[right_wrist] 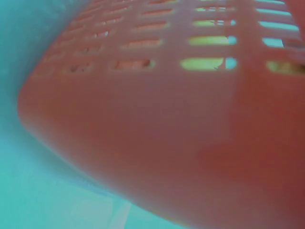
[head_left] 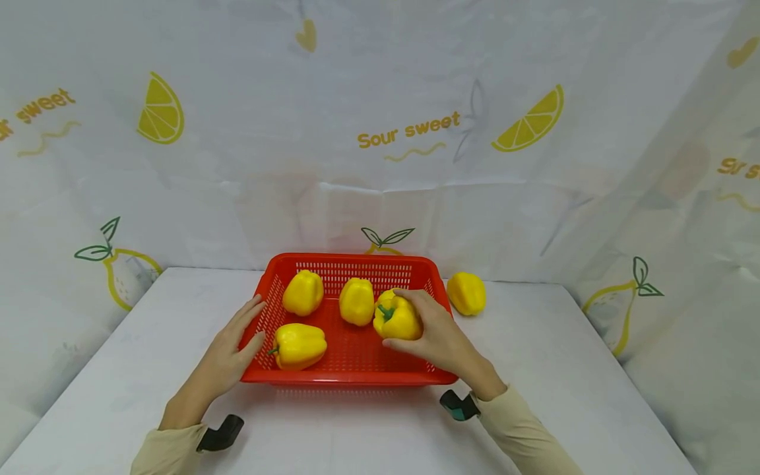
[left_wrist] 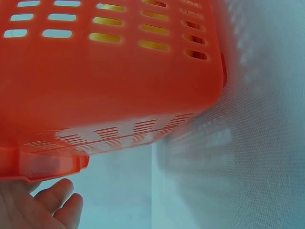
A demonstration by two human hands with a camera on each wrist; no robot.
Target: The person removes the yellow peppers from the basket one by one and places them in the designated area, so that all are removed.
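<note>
My right hand (head_left: pixel 436 333) grips a yellow bell pepper (head_left: pixel 399 321) over the right part of the red plastic basket (head_left: pixel 350 378), thumb at its near side and fingers across the far side. The pepper's green stem faces the head camera, and more yellow shows just behind it. At the basket's left rim, my left hand (head_left: pixel 225 356) lies with its fingers extended along the edge. The left wrist view shows those fingers (left_wrist: pixel 69 210) right by the rim's outside. Inside the basket, one pepper (head_left: pixel 303 292) sits at the back left, one (head_left: pixel 356 301) near the middle, and one (head_left: pixel 299 346) lies sideways at the front left.
Another yellow bell pepper (head_left: pixel 466 293) rests on the white table (head_left: pixel 534 369) outside the basket, near its back right corner. A white curtain (head_left: pixel 267 171) with lemon prints hangs behind the table. The basket's slotted wall (right_wrist: pixel 167 109) fills much of the right wrist view.
</note>
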